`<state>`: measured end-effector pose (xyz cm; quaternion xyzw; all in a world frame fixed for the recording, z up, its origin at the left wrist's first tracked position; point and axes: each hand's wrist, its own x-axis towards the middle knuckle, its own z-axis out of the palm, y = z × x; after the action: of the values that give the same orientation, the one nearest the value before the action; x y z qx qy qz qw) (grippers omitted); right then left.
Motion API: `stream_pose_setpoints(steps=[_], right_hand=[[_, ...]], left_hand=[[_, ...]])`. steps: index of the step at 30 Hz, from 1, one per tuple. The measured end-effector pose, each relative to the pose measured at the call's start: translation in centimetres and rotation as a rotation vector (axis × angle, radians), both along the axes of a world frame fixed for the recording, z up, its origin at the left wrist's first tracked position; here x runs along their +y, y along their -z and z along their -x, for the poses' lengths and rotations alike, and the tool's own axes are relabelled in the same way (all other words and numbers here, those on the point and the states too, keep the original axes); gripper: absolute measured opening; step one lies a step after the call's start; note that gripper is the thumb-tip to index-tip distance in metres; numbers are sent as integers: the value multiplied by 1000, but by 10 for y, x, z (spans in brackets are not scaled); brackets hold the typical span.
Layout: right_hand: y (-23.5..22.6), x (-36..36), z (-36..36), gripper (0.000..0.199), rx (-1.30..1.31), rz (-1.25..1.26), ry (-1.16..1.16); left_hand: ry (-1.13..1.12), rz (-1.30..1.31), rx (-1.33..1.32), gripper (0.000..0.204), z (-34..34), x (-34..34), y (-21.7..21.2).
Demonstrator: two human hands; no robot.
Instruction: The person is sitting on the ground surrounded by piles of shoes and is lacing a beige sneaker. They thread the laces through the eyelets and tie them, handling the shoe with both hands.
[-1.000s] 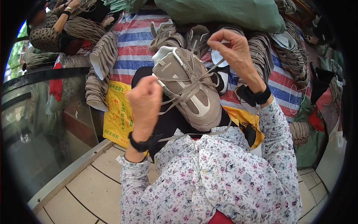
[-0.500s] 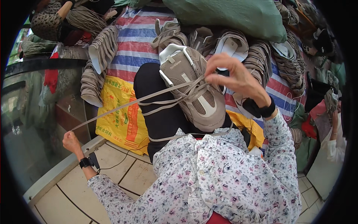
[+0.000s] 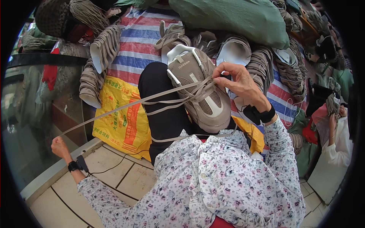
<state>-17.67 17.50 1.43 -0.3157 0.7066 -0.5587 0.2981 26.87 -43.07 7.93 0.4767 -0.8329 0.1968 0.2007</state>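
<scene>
Fingers of your right hand [image 3: 237, 85] curl and press together at the eyelets of the shoe [image 3: 199, 89], pinching the crossing laces so the tension does not slip back through; your left hand [image 3: 60, 146], far out at eight o'clock, is closed into a fist around the end of the lace [image 3: 125, 107], which runs taut in a long straight line from the shoe to your grip, presumably to draw slack through the eyelets; a dark band sits on each wrist.

The shoe rests sole-down on your lap at about twelve o'clock from your chest, heel toward the pile and toe toward you, propped on your dark trouser leg [image 3: 161, 102] so both hands can work it; its upper is taupe mesh with smoother tan panels, a pale stripe at the toe and a white moulded heel tab; the lace is flat, woven, beige; a loose loop of it hangs across your floral blouse [image 3: 213, 182].

Beyond, from ten to two o'clock, lie stacks of nested grey-brown shoe uppers [image 3: 102, 47], ribbed and limp, on a woven sheet striped red, white and blue [image 3: 131, 45]; a yellow plastic sack [image 3: 119, 114] sits at nine o'clock, a green bag [image 3: 243, 17] at one; pale floor tiles [image 3: 110, 174] show below.
</scene>
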Motion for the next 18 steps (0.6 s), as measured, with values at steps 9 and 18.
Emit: stream_pose_setpoints(steps=[9, 18], right_hand=[[6, -12, -12, 9, -119, 57, 40], [9, -25, -7, 10, 386, 38, -61]], left_hand=[[-193, 128, -40, 34, -74, -65, -109], [841, -652, 157, 23, 246, 282, -13]])
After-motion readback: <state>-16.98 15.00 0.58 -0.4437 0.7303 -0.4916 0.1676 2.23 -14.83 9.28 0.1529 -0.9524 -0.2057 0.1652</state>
